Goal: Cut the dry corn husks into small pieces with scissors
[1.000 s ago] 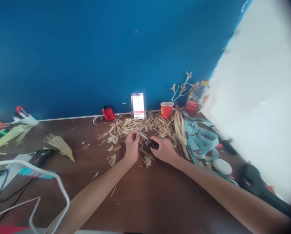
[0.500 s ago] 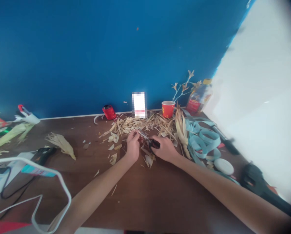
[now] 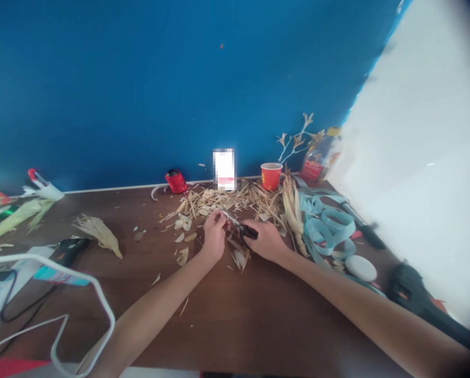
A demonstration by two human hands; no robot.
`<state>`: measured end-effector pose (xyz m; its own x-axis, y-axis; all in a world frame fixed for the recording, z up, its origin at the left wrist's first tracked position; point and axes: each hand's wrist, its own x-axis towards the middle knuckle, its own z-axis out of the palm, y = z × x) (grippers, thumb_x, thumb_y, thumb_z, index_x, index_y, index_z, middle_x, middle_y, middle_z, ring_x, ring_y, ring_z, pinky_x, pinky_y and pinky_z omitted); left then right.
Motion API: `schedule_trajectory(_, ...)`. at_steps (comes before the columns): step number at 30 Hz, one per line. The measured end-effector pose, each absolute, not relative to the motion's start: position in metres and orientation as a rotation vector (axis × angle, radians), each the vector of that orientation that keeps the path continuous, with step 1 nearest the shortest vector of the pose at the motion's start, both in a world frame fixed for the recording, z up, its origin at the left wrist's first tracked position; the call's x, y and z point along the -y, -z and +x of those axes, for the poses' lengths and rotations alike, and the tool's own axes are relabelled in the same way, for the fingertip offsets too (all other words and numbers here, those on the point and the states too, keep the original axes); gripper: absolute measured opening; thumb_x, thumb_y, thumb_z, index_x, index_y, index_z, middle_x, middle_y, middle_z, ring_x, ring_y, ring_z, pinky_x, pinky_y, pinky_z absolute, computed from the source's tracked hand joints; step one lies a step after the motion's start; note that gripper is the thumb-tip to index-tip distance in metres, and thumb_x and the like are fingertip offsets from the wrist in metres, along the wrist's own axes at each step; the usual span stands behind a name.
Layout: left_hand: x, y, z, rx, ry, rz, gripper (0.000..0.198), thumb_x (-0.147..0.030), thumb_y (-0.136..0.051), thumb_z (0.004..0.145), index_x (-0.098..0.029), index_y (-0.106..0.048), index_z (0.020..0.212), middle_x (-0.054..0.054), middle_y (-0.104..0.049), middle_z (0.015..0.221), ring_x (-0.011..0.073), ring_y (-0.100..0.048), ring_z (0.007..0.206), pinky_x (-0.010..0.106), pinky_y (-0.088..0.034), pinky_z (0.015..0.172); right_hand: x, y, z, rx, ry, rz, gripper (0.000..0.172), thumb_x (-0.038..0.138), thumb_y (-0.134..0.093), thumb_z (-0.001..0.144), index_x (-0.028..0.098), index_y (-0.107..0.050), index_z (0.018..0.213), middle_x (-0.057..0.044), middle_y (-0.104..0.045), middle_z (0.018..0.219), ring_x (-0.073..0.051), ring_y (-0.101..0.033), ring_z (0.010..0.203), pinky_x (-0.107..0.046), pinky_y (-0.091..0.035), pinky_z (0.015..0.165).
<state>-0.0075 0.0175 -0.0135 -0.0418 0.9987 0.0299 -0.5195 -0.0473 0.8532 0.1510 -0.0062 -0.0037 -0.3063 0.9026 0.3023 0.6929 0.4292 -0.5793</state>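
Note:
My right hand (image 3: 266, 239) is wrapped round the black handles of a pair of scissors (image 3: 246, 231). Their metal blades point up and left, toward the fingertips of my left hand (image 3: 216, 231). Those fingers are pinched together beside the blades; what they hold is too small and too hidden to make out. Just beyond both hands lies a heap of dried corn husk pieces (image 3: 219, 199), cut into strips and petal shapes. More loose husk scraps (image 3: 240, 258) rest on the brown table below the scissors.
Behind the heap stand a red paper cup (image 3: 271, 177), a red roll (image 3: 175, 181) and a blurred-out white screen (image 3: 225, 169). To the right are a whole dried husk (image 3: 293, 210), coiled blue ribbon (image 3: 329, 226) and a black glue gun (image 3: 410, 289). A white cable (image 3: 101, 294) loops at left.
Both hands stay almost in the same place. The scissor blades look slightly closer together than before; nothing else has visibly moved.

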Motion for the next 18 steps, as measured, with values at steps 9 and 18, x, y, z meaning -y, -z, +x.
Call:
schedule_trajectory(9,-0.0158,0.0100,-0.0059,-0.848,-1.452,0.890,0.020,-0.027,-0.069,0.073,-0.015,-0.055,0.079,-0.001,-0.052,0.069,0.0092,-0.048,0.063,0.023,-0.037,0.064,0.0066,0.0040,0.1511,2.060,-0.423,-1.371,0.029,0.024,-0.058,0.076,0.024,-0.064,0.104,-0.002,-0.072,0.091,-0.021,-0.067,0.083,-0.027,-0.045,0.071)
schedule_trajectory(18,-0.0153,0.0116,-0.0078,-0.869,-1.450,0.858,0.018,-0.027,-0.067,0.075,-0.016,-0.054,0.078,-0.002,-0.049,0.068,0.0077,-0.045,0.060,0.021,-0.033,0.058,0.0060,0.0047,0.1513,2.070,-0.458,-1.310,0.025,0.023,-0.059,0.075,0.024,-0.065,0.099,-0.001,-0.072,0.084,-0.019,-0.066,0.079,-0.025,-0.044,0.070)
